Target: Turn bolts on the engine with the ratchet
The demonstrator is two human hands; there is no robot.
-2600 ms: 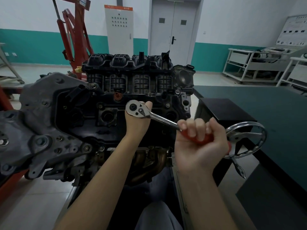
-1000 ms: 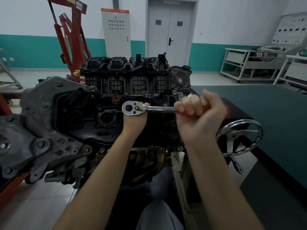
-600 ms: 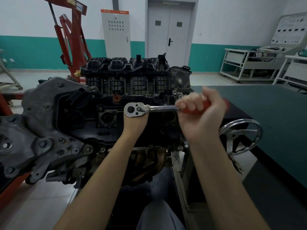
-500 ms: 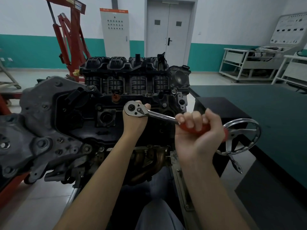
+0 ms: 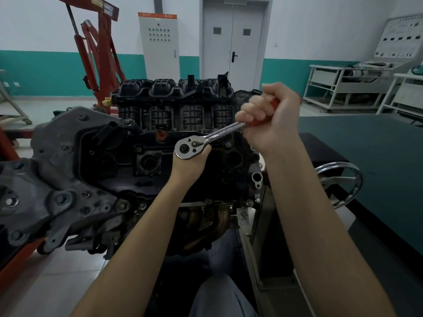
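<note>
A chrome ratchet wrench (image 5: 206,139) with a red handle sits over the top of a black engine (image 5: 160,143) on a stand. My right hand (image 5: 272,124) grips the red handle, which points up and to the right. Under the ratchet head, my left hand (image 5: 191,163) holds what hangs below the head; its fingers are hidden behind the head. Whatever hangs under the head is hidden too.
A grey bracket (image 5: 45,179) bolted to the engine juts out at the left. A chrome handwheel (image 5: 341,181) sits at the right beside a dark green table (image 5: 370,152). A red engine crane (image 5: 98,56), a grey cabinet (image 5: 159,44) and white carts (image 5: 343,88) stand behind.
My right hand has swung the ratchet handle up and away, from pointing down-right to pointing up-right. The ratchet head and my left hand have stayed at the same spot on the engine.
</note>
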